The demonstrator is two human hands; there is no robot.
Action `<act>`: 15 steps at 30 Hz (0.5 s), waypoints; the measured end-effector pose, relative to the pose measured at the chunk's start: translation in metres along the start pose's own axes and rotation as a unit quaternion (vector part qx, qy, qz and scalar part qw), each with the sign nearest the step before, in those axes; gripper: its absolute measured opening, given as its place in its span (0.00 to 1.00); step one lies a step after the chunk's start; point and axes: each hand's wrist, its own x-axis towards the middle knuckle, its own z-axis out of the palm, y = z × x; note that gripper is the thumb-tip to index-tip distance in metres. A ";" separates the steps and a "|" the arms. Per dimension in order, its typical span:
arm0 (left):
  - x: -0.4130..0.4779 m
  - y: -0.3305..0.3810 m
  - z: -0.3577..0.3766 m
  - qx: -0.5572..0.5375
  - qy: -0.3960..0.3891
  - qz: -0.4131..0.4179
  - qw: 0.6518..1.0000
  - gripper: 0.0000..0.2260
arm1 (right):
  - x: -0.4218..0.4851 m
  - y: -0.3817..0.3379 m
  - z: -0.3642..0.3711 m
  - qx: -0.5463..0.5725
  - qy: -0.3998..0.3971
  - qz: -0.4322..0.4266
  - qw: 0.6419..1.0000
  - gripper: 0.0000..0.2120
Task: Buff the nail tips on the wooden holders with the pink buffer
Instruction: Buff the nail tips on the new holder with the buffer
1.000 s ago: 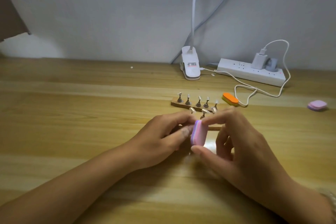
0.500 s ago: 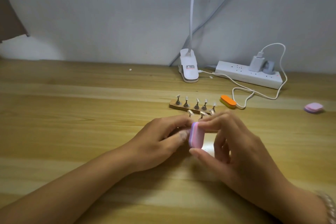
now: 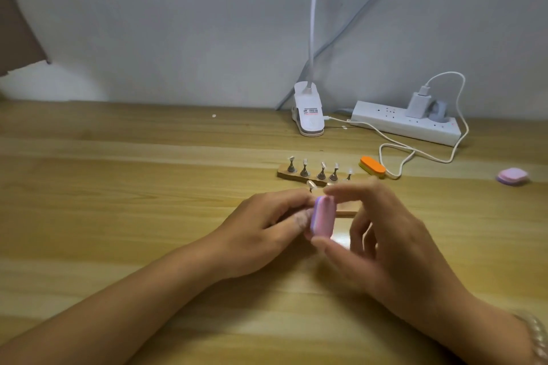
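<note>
- My right hand (image 3: 385, 246) clamps the buffer (image 3: 322, 218) end to end, thumb under and forefinger on top. The other fingers fan out loose, which leaves its broad face free to rub.
- The buffer stands on edge between both hands, just over the near holder (image 3: 347, 212), with its flat side turned toward my left fingertips.
- My left hand (image 3: 267, 225) curls inward, thumb and forefinger closed at the near holder. The buffer hides the contact, so I only think it pinches 1 stand to stop it from turning under the strokes.
- 1 tip (image 3: 310, 184) of the near holder shows above my left fingers, clear of the buffer.
- The far holder (image 3: 296, 176) sits just behind with 5 upright stands, close enough to reach next. I judge those tips are waiting their turn.
- An orange block (image 3: 372, 166) lies beside the far holder, and a pink pad (image 3: 513, 176) lies well off to the right. Both are untouched.
- A lamp clip (image 3: 308, 112) and a power strip (image 3: 406, 124) sit at the back of the table (image 3: 118, 216), away from the work.
</note>
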 end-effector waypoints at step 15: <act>-0.001 0.000 0.000 -0.054 0.010 -0.015 0.998 0.08 | 0.002 0.003 -0.001 0.014 0.032 0.036 0.999 0.18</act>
